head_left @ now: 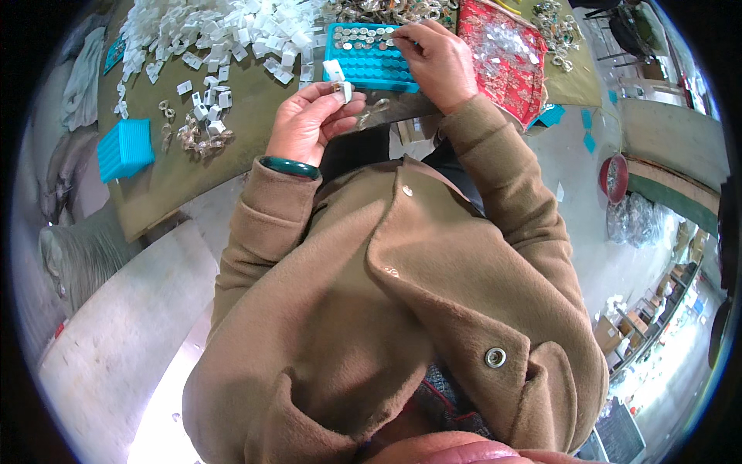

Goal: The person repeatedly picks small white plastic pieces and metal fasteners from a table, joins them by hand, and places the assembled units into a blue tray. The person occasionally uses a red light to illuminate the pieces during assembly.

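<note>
My left hand (301, 124) is raised near the table's front edge, its fingers closed round a small white plastic box (344, 90) with a flap standing up. In front of me lies a blue ridged tray (377, 78), its far rows holding several small round silvery pieces (359, 36). My right hand (442, 68) reaches over the tray's right side, thumb and fingertips pinched together at the rows. Whatever those fingertips hold is too small and covered to make out. A clear, shiny strip-like piece (374, 113) lies between the hands, close to the table edge.
A big heap of white plastic boxes (224, 31) covers the table's far left. Stacked blue trays (126, 149) stand at the left edge, near loose shiny pieces (202, 138). Clear pieces (506, 42) lie on a red patterned cloth (495, 85) at right. More metallic pieces (390, 11) lie behind the tray.
</note>
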